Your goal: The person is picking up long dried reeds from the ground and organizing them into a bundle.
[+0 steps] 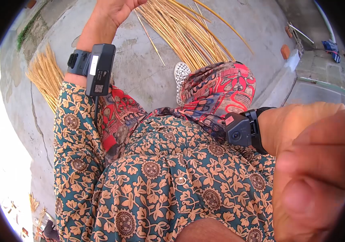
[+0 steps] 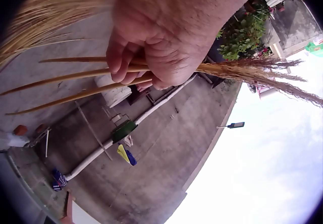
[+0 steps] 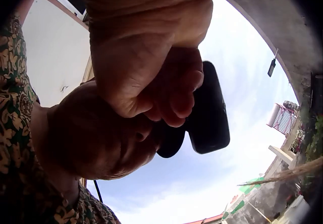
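Note:
The left hand [image 1: 118,10] [image 2: 156,37] is at the top edge of the head view. In the left wrist view its fingers curl round a few yellow stalks [image 2: 60,77], bare stems pointing left and brownish feathery heads [image 2: 252,72] right. The right hand [image 1: 313,173] [image 3: 151,72] is raised close to the head camera, large and blurred at the right. Its fingers [image 3: 176,103] are curled in front of the face, beside a black head-worn device [image 3: 209,108]; nothing shows in them, and whether they touch the device cannot be told.
A spread of long yellow stalks [image 1: 188,36] lies on the concrete floor [image 1: 132,52] ahead of the person's checkered shoe [image 1: 180,76]. Another feathery bundle [image 1: 45,72] lies at the left. Bricks [image 1: 285,51] and a blue cloth item [image 1: 331,50] are at the far right.

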A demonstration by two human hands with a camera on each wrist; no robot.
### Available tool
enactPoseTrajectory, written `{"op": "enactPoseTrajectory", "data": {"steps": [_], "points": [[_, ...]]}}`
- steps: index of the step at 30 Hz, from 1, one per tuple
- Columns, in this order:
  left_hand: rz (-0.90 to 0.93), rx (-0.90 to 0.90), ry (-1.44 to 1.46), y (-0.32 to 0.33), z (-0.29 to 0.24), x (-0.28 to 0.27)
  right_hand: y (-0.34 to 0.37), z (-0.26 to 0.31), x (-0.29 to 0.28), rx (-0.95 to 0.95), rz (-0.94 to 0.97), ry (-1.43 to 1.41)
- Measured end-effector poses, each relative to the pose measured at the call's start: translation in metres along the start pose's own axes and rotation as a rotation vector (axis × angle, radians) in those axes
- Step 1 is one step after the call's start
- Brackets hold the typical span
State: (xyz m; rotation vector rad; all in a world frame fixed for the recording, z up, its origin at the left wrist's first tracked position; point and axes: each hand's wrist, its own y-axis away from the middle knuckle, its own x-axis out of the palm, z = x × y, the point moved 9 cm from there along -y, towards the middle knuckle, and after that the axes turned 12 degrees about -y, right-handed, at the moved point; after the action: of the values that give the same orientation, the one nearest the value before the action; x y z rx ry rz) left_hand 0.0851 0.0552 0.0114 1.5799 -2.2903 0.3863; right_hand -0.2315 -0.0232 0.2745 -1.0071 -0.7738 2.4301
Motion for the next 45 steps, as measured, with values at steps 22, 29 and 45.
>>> {"op": "enactPoseTrajectory", "data": {"steps": [22,29,45], "points": [[-0.078,0.031,0.011,0.004,-0.003,-0.011,0.141,-0.177,-0.149,0.288,-0.924,-0.470],[-0.094,0.021,-0.082,0.013,-0.009,0.000,0.172,-0.208,-0.158,0.597,-0.950,0.222],[0.101,-0.083,0.120,0.025,-0.003,0.025,0.166,-0.277,-0.107,1.319,-0.224,0.587]]}}
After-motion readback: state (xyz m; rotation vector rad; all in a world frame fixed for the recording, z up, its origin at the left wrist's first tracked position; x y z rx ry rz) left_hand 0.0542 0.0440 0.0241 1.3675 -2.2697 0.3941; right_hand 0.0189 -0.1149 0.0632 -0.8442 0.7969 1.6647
